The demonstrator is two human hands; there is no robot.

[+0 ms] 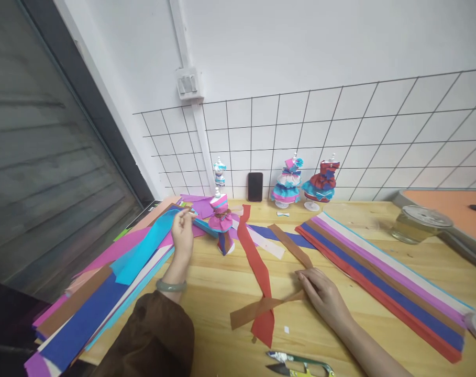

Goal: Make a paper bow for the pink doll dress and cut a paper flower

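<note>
My left hand [183,230] is closed in a pinch at the top of the pile of crepe strips, beside a bright blue strip [143,251]; what its fingertips hold is too small to name. My right hand [320,293] pinches a brown strip [257,310], whose one end crosses over a red strip [257,256]. Another brown piece [290,245] reaches up and left from the same hand. Between the hands, further back, stands a small dress form [221,214] in a pink dress with a brown waist band. White and dark blue strips lie behind the red one.
Thread snips [300,364] lie at the front edge. Layered coloured strips [383,283] and a clear round container [420,224] are at right. Along the tiled wall stand a black phone [255,187] and dressed forms [287,183]. A large strip pile [92,309] covers the left.
</note>
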